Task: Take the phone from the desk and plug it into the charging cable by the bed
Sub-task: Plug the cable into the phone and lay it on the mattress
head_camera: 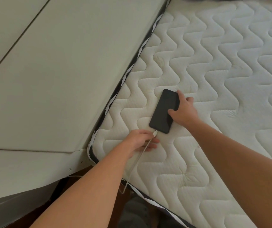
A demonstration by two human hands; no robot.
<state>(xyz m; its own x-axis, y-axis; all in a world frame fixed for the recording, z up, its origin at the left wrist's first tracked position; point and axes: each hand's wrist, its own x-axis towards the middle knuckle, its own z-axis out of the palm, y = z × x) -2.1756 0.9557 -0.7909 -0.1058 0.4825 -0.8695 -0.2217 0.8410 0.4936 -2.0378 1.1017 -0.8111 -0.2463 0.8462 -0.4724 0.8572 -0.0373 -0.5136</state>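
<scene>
Slim, rigid black glass-faced phone (pixel 164 111), likely slippery, pinned edgewise by right hand (pixel 183 111); left hand (pixel 140 139) pinches limp white charging cable (pixel 136 162) near quilted mattress corner (pixel 197 162)

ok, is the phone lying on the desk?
No, the phone lies on the mattress, with the right hand on it and the left hand holding the cable at its end.

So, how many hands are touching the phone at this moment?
1. The right hand holds the phone on the mattress. The left hand holds only the cable near its plug, beside the phone's lower end.
</scene>
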